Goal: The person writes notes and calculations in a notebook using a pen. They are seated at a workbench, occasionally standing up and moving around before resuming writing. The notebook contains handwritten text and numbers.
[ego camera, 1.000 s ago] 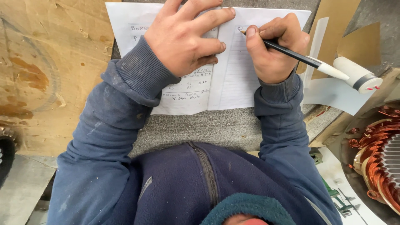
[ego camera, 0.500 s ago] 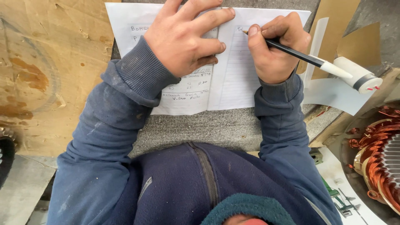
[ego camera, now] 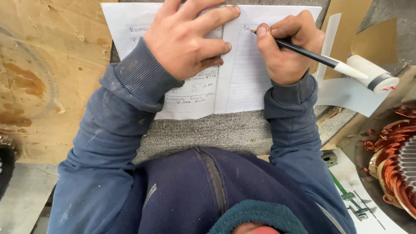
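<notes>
- At the far left of the frame lies a stained plywood board (ego camera: 39, 78), bare wood, untouched by either hand; beside it runs a grey speckled stone slab (ego camera: 203, 132) that bears the paperwork
- Upper centre, the open white lined notebook (ego camera: 242, 78) rests on that slab, its left page already filled with handwriting, its right page mostly blank
- Left hand (ego camera: 186, 41) lies spread, palm down, fingers loosely splayed across the left page and the fold; it grips nothing, only pins the notebook flat
- Right hand (ego camera: 288, 50) is curled tight around a black pen with a white end (ego camera: 312, 54), tip touching the top line of the right page; writing seems just begun, and carrying on would call for steady pressure from the flat hand
- Far right, a white cylinder with a dark band (ego camera: 372, 73) and copper motor windings (ego camera: 396, 164) sit apart
</notes>
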